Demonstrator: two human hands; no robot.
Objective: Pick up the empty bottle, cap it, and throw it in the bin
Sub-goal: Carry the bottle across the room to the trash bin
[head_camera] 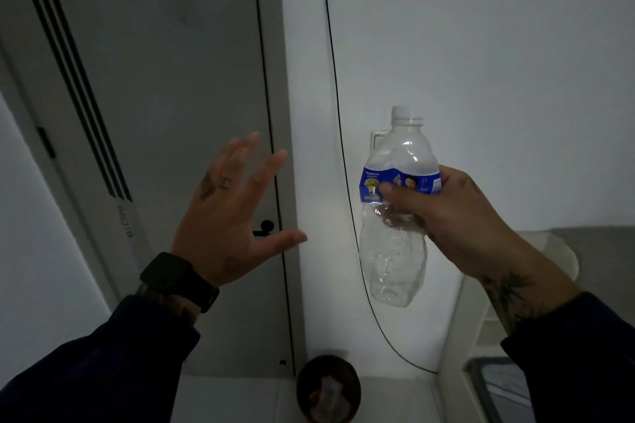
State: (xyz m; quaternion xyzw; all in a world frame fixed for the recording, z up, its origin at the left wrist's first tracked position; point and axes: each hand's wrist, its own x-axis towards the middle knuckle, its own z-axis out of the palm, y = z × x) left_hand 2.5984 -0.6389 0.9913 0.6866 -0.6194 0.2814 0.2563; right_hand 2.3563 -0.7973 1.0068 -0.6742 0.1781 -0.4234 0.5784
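A clear, crumpled plastic bottle (395, 251) with a blue label is held upright in front of the white wall. A white cap (403, 112) sits on its neck. My right hand (457, 220) grips the bottle around its middle, thumb on the label. To the left of the bottle my left hand (228, 216) is raised with its fingers spread and holds nothing; a dark watch is on that wrist. Below, on the floor at the bottom middle, stands a small round dark bin (328, 388) with some crumpled rubbish in it.
A grey door (165, 79) with a small dark handle fills the left side. A thin black cable (338, 120) runs down the white wall to the floor. White furniture (563, 251) and a dark-framed object (498, 385) stand at the right.
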